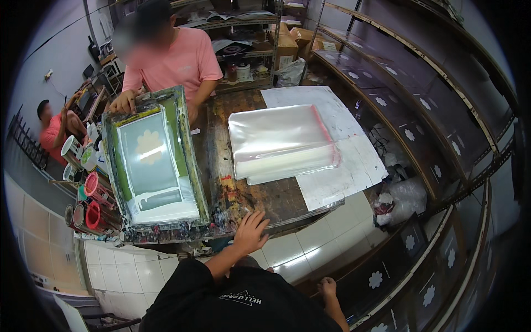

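My left hand [251, 232] rests at the front edge of the paint-stained wooden table [221, 160], its fingers stretched over the top and holding nothing. Low on the right, my right hand [327, 288] is closed beside a drying rack [365, 315]; what its fingers hold is too small to tell. A stack of clear plastic bags [282, 144] with a pinkish edge lies beyond my left hand, partly on white sheets [354, 166]. To the left, a co-worker's hand [124, 102] is on a tilted printing screen [191, 160] with a pale flower shape and white ink.
Racks [409, 110] along the right side carry clear sheets printed with white flowers. Open paint cans [99, 216] crowd the table's left end. Shelves and cardboard boxes [285, 47] stand behind the co-worker in pink [188, 55]. Another person [52, 130] sits farther left. Crumpled plastic [406, 196] lies below the racks.
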A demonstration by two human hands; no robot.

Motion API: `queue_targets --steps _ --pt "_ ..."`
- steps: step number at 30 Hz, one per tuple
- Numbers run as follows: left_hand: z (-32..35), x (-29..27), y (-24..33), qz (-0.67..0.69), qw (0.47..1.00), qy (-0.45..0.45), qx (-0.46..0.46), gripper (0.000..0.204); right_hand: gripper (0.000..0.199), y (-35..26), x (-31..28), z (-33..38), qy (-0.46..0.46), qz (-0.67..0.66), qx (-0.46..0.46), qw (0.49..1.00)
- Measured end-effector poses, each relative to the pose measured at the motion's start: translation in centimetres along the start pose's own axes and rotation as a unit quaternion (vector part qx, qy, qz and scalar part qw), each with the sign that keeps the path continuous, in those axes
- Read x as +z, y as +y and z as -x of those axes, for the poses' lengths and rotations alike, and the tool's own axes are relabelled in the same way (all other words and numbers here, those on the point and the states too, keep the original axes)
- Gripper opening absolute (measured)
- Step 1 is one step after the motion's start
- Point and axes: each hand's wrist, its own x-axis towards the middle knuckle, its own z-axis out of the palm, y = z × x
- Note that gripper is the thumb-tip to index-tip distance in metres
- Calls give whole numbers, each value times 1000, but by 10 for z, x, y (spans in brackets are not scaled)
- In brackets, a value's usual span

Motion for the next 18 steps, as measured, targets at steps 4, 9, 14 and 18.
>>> queue_targets --steps 4,9,14,18 --pt "-2 6 -2 54 998 16 -28 51 22 2 25 -14 -24 43 -29 998" --pt "-37 -20 9 171 977 90 -94 53 25 36 43 -6 -23 216 -93 972" --pt "-95 -69 23 -44 982 183 -14 66 27 62 26 36 -15 195 -8 981" --pt "-156 -79 15 -179 970 163 -11 77 23 4 15 103 2 71 73 995"
